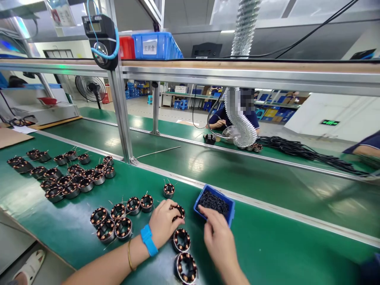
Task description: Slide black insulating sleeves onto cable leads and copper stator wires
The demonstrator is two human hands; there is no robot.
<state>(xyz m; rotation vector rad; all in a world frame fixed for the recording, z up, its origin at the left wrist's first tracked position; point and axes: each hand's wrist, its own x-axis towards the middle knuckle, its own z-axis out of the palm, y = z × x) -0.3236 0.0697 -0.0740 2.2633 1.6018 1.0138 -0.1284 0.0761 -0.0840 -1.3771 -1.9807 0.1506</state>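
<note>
My left hand point(164, 222), with a blue band on the wrist, curls its fingers around a motor stator point(179, 212) with copper windings, partly hidden by the hand. Over the near left rim of a small blue bin point(232, 215) reaches my right hand point(220, 237). Its index finger stretches to the short black tubes point(215, 202) inside, thumb apart, and no piece shows in its fingers. Two more stators, a nearer stator point(186, 267) and a middle stator point(181, 240), stand between my hands. Behind my left hand is a single stator point(169, 190) with wire ends sticking up.
Several stators point(106, 230) stand left of my left hand, with a larger group point(71, 190) farther left on the green bench point(148, 261). A metal post point(120, 114) rises at the bench's back edge. Across the bench sits a person point(252, 116) behind a clear ribbed hose point(245, 132).
</note>
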